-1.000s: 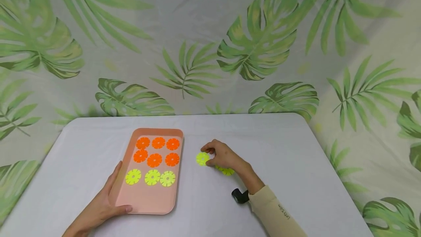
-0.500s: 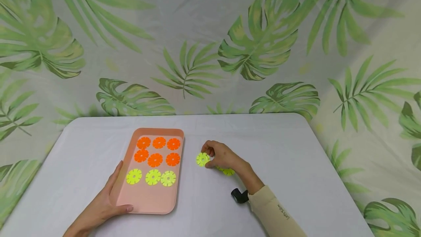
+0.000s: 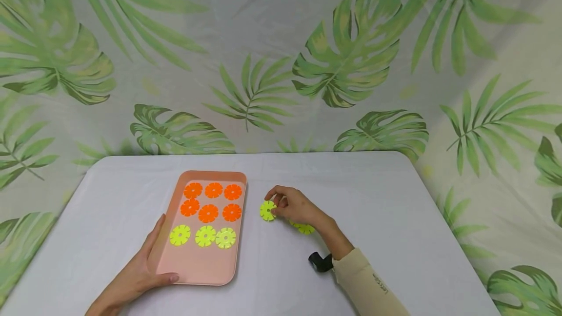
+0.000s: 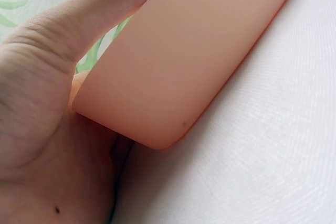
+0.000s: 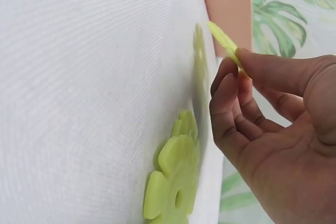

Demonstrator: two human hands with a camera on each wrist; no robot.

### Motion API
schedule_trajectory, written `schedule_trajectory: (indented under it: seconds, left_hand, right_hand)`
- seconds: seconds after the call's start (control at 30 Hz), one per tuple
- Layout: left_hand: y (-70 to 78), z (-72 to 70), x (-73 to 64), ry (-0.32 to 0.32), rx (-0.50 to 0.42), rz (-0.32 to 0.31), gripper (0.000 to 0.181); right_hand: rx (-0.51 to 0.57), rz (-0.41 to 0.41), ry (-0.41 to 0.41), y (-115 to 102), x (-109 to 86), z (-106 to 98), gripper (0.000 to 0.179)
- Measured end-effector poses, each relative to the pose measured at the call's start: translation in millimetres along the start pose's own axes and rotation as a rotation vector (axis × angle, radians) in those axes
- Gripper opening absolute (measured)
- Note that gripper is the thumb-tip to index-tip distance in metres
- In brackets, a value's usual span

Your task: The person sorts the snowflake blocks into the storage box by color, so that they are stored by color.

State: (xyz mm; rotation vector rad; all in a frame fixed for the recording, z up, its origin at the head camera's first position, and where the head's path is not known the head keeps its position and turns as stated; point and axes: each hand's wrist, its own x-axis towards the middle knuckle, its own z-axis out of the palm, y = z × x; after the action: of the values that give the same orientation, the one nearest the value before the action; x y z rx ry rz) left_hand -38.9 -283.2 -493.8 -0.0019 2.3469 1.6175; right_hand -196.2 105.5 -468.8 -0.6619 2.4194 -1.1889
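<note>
My left hand [image 3: 136,272] holds the near left corner of a pink tray [image 3: 199,268], thumb along the front side and fingers along the left side. The left wrist view shows the tray's wall [image 4: 168,51] against that hand. With thumb and fingertips my right hand [image 3: 300,207] pinches a yellow-green notched disc [image 3: 266,211] to the right of the tray. In the right wrist view this disc [image 5: 222,40] is seen edge-on, raised off the cloth. Below that hand lie more yellow-green discs [image 3: 306,229], overlapping and partly hidden; one flower-shaped disc [image 5: 178,174] shows a centre hole.
Inside the tray, several orange notched discs [image 3: 208,213] form two rows, with a row of three yellow-green discs [image 3: 205,236] nearer me. A white cloth covers the table [image 3: 351,179]. Behind it hangs a leaf-patterned curtain [image 3: 254,62]. A black wrist camera [image 3: 319,262] sits by the right sleeve.
My right hand has lifted the pinched disc slightly and tilted it, its fingers shifting a little to the left. The left hand and tray stay in place.
</note>
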Motion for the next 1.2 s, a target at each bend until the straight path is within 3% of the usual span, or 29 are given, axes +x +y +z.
schedule_trajectory:
  seconds: [0.13,0.77,1.2]
  left_hand:
    - [-1.1,0.4,0.1,-0.002,0.001,0.030,0.129]
    - [0.6,-0.8,0.2,-0.001,-0.011,0.003,0.131]
    - [-1.7,0.6,-2.2,0.011,0.029,0.049,0.129]
  right_hand:
    - [0.036,-0.014,0.013,-3,1.6,0,0.029]
    - [0.230,-0.056,0.014,-25,8.3,7,0.030]
    - [0.242,-0.075,-0.055,-42,12.7,21,0.030]
